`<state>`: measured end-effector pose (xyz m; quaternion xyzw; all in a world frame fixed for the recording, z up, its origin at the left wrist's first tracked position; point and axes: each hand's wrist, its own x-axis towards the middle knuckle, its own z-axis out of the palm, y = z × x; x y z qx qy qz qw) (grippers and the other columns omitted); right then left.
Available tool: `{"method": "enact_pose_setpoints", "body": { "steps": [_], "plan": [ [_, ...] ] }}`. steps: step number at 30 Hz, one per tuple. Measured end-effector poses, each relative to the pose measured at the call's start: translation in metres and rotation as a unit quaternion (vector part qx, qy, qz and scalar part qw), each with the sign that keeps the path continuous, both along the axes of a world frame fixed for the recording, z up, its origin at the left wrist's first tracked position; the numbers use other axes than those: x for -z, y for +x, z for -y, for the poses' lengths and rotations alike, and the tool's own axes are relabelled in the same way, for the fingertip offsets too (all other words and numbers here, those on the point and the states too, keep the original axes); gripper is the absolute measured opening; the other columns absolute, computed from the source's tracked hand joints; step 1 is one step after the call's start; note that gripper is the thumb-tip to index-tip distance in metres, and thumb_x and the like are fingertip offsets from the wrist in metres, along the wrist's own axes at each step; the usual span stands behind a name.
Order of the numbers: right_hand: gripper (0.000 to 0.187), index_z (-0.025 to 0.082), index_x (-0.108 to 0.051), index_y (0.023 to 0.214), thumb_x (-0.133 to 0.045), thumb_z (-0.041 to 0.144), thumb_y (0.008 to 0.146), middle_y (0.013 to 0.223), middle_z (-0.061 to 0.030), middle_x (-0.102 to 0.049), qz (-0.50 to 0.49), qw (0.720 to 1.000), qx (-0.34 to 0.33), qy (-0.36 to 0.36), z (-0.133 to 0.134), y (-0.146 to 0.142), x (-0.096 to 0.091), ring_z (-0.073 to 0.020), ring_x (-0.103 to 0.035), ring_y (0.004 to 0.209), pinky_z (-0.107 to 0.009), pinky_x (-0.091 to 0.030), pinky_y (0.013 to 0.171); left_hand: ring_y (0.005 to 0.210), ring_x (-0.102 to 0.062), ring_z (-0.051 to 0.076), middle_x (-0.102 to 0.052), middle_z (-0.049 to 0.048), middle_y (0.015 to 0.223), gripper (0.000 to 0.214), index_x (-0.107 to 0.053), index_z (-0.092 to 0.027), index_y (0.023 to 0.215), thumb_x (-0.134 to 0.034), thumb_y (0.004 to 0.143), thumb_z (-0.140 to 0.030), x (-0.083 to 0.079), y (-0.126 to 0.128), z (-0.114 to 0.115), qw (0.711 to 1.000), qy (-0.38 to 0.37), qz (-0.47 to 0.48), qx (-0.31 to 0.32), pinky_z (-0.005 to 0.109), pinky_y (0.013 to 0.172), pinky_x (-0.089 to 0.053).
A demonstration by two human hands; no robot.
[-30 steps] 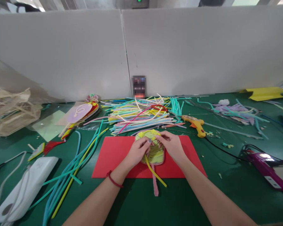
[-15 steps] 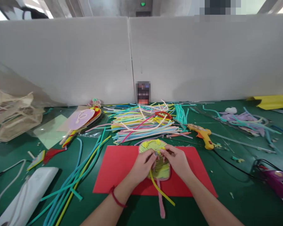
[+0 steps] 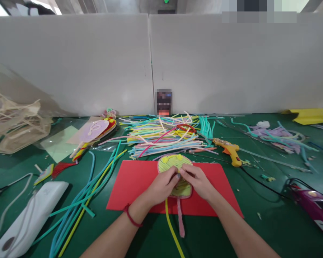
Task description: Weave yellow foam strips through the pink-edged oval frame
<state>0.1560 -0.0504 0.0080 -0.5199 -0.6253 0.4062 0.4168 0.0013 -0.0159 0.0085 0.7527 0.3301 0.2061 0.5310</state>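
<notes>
Above a yellow-green fan-shaped piece (image 3: 164,163) with a pink rim and a pink handle (image 3: 180,224), my two hands meet fingertip to fingertip. My left hand (image 3: 163,184) is closed in a pinch on a yellow pipe cleaner (image 3: 171,229), whose long end hangs down toward me past the red sheet. Fingers of my right hand (image 3: 197,179) are pinched together at the same spot, with a bit of yellow showing between the fingertips. The fan piece lies on the red sheet (image 3: 134,186), its middle hidden by my hands.
Behind the sheet lies a pile of coloured pipe cleaners (image 3: 161,136) with red-handled scissors (image 3: 187,128) on top. A yellow glue gun (image 3: 231,152) lies to the right, near a purple device (image 3: 312,208). Loose pipe cleaners (image 3: 80,204) and a white power strip (image 3: 34,215) are at left.
The yellow pipe cleaner's hanging end has swung left and now reaches further down toward me. Both hands remain pinched together over the fan piece. The view has shifted slightly.
</notes>
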Motion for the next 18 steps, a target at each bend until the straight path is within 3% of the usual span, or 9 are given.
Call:
{"method": "enact_pose_setpoints", "body": {
  "steps": [6, 11, 14, 18],
  "plan": [
    [0.041, 0.019, -0.042, 0.056, -0.038, 0.044, 0.087, 0.055, 0.0026, -0.040, -0.020, 0.999, -0.005, -0.035, 0.002, -0.001, 0.001, -0.0111, -0.038, 0.053, -0.024, -0.029, 0.050, 0.060, -0.042, 0.010, -0.044, -0.0032, 0.062, 0.026, -0.041, -0.018, 0.066, -0.035, 0.088, -0.029, 0.000, -0.002, -0.002, 0.999, -0.018, 0.033, 0.009, 0.022, 0.059, -0.034],
    [0.035, 0.019, -0.050, 0.065, -0.043, 0.048, 0.083, 0.057, 0.0025, -0.044, -0.098, 0.992, 0.053, -0.062, 0.000, 0.002, 0.001, -0.0115, -0.042, 0.052, -0.024, -0.034, 0.047, 0.057, -0.043, 0.010, -0.045, -0.0034, 0.058, 0.029, -0.042, -0.017, 0.064, -0.037, 0.088, -0.032, -0.002, -0.002, -0.004, 0.996, -0.053, 0.067, -0.005, 0.022, 0.061, -0.036],
    [0.025, 0.020, -0.056, 0.082, -0.053, 0.045, 0.079, 0.064, 0.0025, -0.050, -0.120, 0.989, 0.055, -0.060, -0.003, 0.008, -0.004, -0.0106, -0.046, 0.051, -0.022, -0.039, 0.046, 0.055, -0.042, 0.009, -0.045, -0.0039, 0.056, 0.029, -0.043, -0.017, 0.063, -0.038, 0.087, -0.033, -0.001, -0.003, -0.005, 0.994, -0.074, 0.078, -0.006, 0.022, 0.059, -0.035],
    [0.023, 0.018, -0.063, 0.079, -0.058, 0.041, 0.076, 0.079, -0.0020, -0.058, -0.113, 0.992, 0.029, -0.058, -0.005, 0.014, -0.007, -0.0117, -0.053, 0.062, -0.023, -0.045, 0.055, 0.053, -0.042, 0.009, -0.045, -0.0043, 0.056, 0.027, -0.043, -0.017, 0.066, -0.041, 0.086, -0.034, 0.003, -0.004, -0.006, 0.988, -0.115, 0.102, -0.002, 0.022, 0.057, -0.035]
  ]
}}
